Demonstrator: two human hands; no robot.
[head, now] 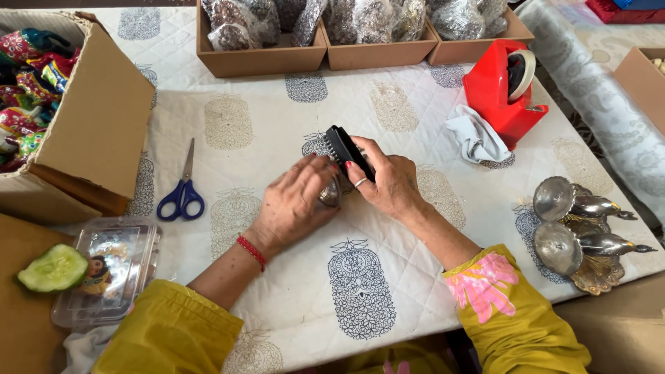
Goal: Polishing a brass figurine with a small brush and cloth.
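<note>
Brush and metal piece held at frame centre.
Right hand (pixel 388 181) grips black brush (pixel 346 150); left hand (pixel 294 204) clasps small silver piece (pixel 330 195) above bench (pixel 277 125).

A home craft-packing workspace: a quilted, block-printed table (pixel 277 118), cardboard trays (pixel 260 61) of wrapped goods along its far edge (tape dispenser (pixel 500 90) nearby).
</note>
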